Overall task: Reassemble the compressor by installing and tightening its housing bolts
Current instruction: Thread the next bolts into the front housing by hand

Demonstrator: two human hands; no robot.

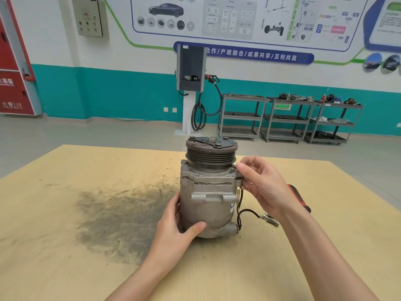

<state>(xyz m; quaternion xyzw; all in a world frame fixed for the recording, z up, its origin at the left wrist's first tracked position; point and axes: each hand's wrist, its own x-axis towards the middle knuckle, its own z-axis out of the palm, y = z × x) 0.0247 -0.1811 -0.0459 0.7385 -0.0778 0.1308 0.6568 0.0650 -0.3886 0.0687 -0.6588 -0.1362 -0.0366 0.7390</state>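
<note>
Compressor (pixel 209 192) upright at mid-table (pixel 65 213), pulley up.
Left hand (pixel 181 227) wraps its lower body to steady it; right hand (pixel 260 183) pinches at its upper flange, apparently seating a bolt; spare bolts (pixel 270 220) just right.

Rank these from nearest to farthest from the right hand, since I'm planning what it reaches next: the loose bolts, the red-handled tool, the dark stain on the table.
From the right hand:
1. Red-handled tool, just behind the wrist on the right.
2. Loose bolts, on the table below the hand, beside the compressor.
3. Dark stain, far left, beyond the compressor.
</note>
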